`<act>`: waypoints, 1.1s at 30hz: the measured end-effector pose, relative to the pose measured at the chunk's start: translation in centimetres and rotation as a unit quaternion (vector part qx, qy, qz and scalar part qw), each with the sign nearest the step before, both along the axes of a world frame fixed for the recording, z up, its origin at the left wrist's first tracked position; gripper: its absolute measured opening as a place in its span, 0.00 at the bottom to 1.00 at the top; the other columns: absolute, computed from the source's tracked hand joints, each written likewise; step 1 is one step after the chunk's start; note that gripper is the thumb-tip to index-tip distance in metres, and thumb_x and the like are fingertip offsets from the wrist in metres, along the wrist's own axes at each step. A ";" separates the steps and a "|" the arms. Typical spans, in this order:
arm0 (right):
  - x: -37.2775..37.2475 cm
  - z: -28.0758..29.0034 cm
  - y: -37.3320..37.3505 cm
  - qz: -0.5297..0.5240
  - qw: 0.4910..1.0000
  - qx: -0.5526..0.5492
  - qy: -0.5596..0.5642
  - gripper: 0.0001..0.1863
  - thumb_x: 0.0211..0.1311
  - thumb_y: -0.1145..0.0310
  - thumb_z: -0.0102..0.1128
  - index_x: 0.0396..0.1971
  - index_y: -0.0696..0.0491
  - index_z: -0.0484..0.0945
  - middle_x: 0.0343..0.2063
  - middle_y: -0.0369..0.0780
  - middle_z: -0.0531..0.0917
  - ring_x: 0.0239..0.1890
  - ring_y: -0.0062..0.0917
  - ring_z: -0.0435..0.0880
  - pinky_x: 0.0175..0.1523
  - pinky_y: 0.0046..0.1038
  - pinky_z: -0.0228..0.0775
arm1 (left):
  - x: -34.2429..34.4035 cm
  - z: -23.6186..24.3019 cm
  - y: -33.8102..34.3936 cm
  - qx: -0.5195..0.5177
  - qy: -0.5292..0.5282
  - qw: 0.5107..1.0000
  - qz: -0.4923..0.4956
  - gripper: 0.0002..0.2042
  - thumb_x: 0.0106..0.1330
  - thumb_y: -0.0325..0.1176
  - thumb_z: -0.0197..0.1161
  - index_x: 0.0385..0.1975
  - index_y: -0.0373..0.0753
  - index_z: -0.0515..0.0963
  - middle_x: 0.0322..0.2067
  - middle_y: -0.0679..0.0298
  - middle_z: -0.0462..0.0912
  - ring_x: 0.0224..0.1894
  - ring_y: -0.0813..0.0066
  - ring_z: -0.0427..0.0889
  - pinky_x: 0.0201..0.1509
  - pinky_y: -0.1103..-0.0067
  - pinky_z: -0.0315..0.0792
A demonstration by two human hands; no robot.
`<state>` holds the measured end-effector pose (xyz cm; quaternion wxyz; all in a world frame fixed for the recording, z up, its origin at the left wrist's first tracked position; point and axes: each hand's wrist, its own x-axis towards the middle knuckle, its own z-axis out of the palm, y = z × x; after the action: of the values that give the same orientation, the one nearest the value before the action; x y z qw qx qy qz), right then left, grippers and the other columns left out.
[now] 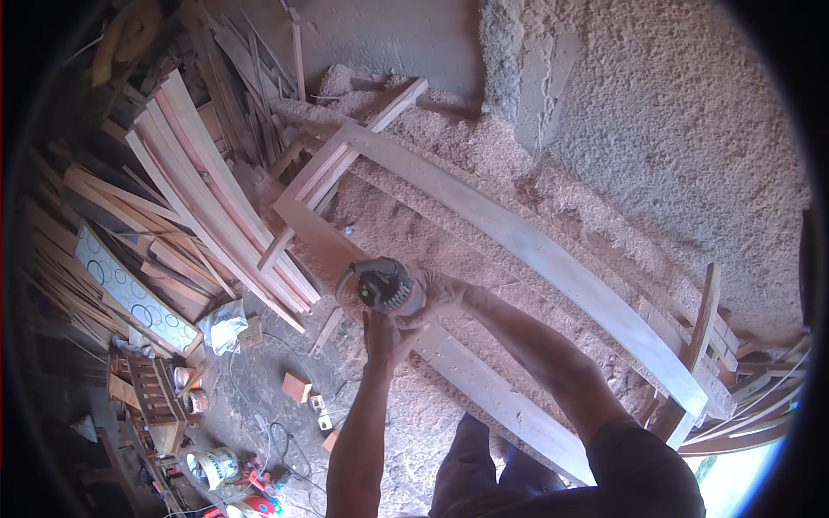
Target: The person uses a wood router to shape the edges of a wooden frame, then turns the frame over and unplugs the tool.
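Your left hand [386, 341] and right hand [442, 296] are both wrapped around the power tool [386, 287], finger ends partly hidden, at the centre of the frame over the lower of 2 long boards [492, 386]. If the dark cord [343, 282] looping off its left side snags, the tug could tilt the tool and gouge the wood. Loose sawdust [380, 216], upper centre, could cloud your view if stirred up.

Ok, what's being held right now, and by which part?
A dark-topped power tool, by its lower body: left hand at the near side, right hand at its right. Finger placement is partly hidden.
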<state>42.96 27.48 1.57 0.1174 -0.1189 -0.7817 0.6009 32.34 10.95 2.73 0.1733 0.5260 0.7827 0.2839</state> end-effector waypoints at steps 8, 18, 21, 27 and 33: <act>10.9 -0.4 -5.2 -0.028 1.000 0.000 0.011 0.38 0.37 0.59 0.83 0.52 0.49 0.74 0.48 0.38 0.82 0.52 0.29 0.83 0.61 0.32 0.77 | 10.8 -0.2 -5.0 0.040 0.045 0.996 -0.060 0.46 0.50 0.36 0.87 0.71 0.37 0.69 0.68 0.46 0.72 0.70 0.47 0.71 0.77 0.58 0.63; 19.2 -0.8 -9.5 -0.062 0.998 0.001 0.026 0.37 0.36 0.59 0.83 0.50 0.49 0.74 0.46 0.38 0.82 0.51 0.29 0.83 0.61 0.32 0.76 | 18.9 -1.3 -8.4 0.038 -0.132 0.990 -0.034 0.45 0.51 0.39 0.86 0.70 0.35 0.69 0.67 0.47 0.71 0.68 0.49 0.71 0.76 0.58 0.65; 20.2 -1.1 -9.9 -0.061 0.998 -0.007 0.028 0.37 0.36 0.59 0.83 0.50 0.49 0.74 0.46 0.38 0.82 0.51 0.29 0.83 0.61 0.32 0.76 | 19.8 -2.6 -9.6 0.066 -0.096 0.993 -0.020 0.41 0.49 0.37 0.87 0.66 0.39 0.75 0.65 0.50 0.75 0.67 0.47 0.73 0.74 0.56 0.66; 23.1 -1.9 -11.4 -0.060 0.998 -0.016 0.029 0.36 0.36 0.59 0.83 0.49 0.48 0.74 0.45 0.38 0.82 0.51 0.29 0.83 0.60 0.32 0.76 | 22.8 -0.8 -10.2 0.067 -0.005 0.997 -0.040 0.42 0.49 0.38 0.86 0.67 0.41 0.75 0.65 0.51 0.76 0.67 0.47 0.72 0.75 0.55 0.64; 26.5 -1.8 -12.6 -0.049 0.997 -0.060 0.024 0.37 0.33 0.58 0.84 0.47 0.49 0.75 0.44 0.39 0.83 0.50 0.31 0.83 0.60 0.34 0.76 | 25.7 -2.1 -11.3 0.082 -0.093 0.992 -0.007 0.43 0.48 0.36 0.86 0.68 0.40 0.73 0.66 0.50 0.73 0.67 0.49 0.73 0.74 0.58 0.66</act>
<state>69.43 14.92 -0.25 0.1576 -0.1497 -0.7342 0.6432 58.06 -0.38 0.59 0.2034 0.5152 0.7339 0.3933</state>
